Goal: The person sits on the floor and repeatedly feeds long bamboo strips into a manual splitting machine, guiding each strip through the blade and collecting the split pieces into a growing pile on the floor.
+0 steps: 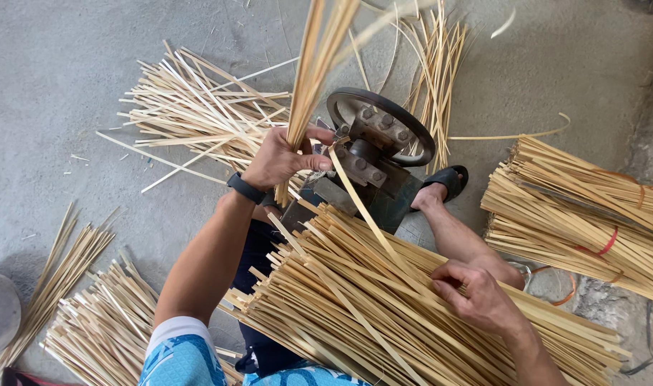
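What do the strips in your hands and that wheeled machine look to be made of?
Strips: pale, fibrous, flat-split slivers, probably bamboo, unfinished. Left hand grips a bunch; right hand rests on the pile. Machine: dark bolted wheel and blocks, likely cast iron or steel, worn and dull.

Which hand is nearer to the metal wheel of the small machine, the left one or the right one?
The left. The left hand, gripping a bunch of bamboo strips, is right beside the metal wheel. The right hand rests lower on the big strip pile.
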